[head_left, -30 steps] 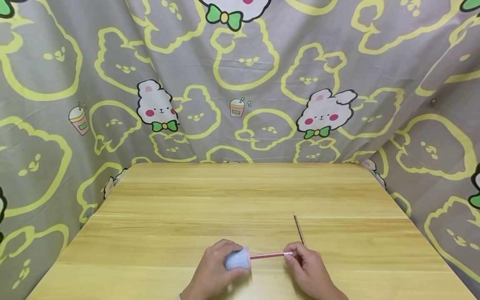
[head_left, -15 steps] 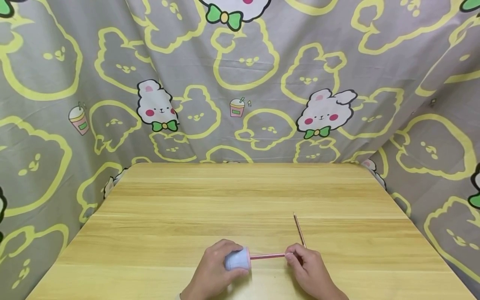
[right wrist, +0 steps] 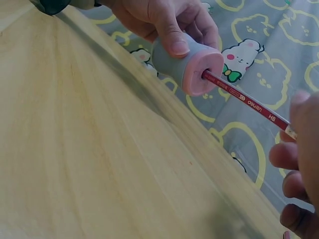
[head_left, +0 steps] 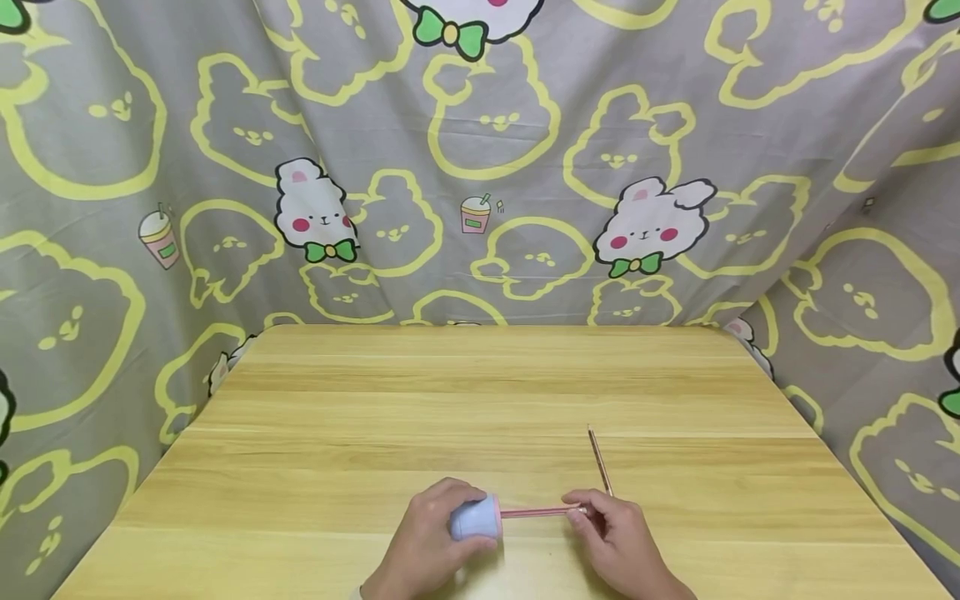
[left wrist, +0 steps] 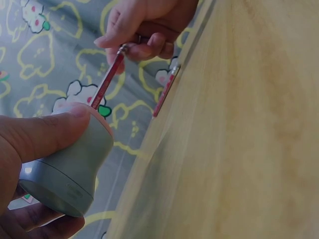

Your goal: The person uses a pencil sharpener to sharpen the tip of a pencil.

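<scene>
My left hand (head_left: 423,542) grips a light blue pencil sharpener (head_left: 474,518), tipped on its side with its pink face (right wrist: 212,62) turned to the right. One end of a red pencil (head_left: 534,512) sits in the hole of that face. "HB" is printed on the shaft in the right wrist view, and its point is hidden inside the sharpener. At the pencil's other end, by the metal-coloured tip, my right hand (head_left: 626,542) pinches it between thumb and fingers. Both hands are held over the near part of the table.
A second pencil (head_left: 600,458) lies on the wooden table (head_left: 375,417) just beyond my right hand, its near end hidden behind that hand. A grey curtain (head_left: 510,275) with yellow outlines and white rabbits hangs round the table's back and sides.
My right fingers have shifted on the pencil's end, and the pencil has turned a little on its axis. The left hand and sharpener stay put.
</scene>
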Action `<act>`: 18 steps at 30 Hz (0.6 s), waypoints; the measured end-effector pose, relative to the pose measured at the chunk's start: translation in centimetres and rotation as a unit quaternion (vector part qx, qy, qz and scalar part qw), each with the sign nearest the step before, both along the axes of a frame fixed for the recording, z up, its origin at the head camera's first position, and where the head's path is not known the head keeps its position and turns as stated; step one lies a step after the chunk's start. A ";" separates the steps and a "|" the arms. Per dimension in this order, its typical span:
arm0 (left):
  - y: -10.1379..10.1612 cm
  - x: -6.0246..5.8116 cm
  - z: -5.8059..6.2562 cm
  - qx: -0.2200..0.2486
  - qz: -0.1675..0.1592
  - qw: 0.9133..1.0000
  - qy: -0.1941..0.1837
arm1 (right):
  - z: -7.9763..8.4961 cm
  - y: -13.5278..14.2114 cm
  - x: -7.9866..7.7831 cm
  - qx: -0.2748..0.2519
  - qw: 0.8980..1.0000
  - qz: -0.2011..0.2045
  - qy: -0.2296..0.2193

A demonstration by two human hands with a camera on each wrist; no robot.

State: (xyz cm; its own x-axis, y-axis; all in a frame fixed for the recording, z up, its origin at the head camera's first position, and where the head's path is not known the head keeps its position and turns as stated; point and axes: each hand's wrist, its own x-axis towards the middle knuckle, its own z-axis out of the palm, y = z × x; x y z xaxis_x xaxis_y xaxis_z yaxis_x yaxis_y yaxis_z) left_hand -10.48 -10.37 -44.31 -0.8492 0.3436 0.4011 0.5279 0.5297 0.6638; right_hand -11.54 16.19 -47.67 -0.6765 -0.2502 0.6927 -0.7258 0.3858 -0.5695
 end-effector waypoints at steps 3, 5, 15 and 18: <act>0.0 0.0 0.0 0.001 0.000 1.000 -0.002 | 0.1 -0.1 0.1 -0.008 1.000 0.011 0.000; 0.0 0.0 0.0 0.001 0.000 1.000 -0.004 | 0.3 -0.2 0.1 -0.013 1.000 0.015 0.004; 0.0 -0.1 0.0 0.001 -0.001 1.000 0.006 | -0.1 -0.2 -0.1 -0.008 1.000 0.007 0.004; 0.0 -0.1 0.0 0.001 0.000 1.000 0.007 | -0.3 0.0 -0.3 -0.003 1.000 0.005 0.007</act>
State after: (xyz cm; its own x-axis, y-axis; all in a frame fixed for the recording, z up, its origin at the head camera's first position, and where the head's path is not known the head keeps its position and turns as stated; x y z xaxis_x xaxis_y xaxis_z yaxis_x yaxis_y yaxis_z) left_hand -10.58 -10.39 -44.30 -0.8435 0.3434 0.4131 0.5371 0.5276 0.6581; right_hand -11.82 16.20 -47.99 -0.6641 -0.2530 0.7035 -0.7376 0.3751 -0.5614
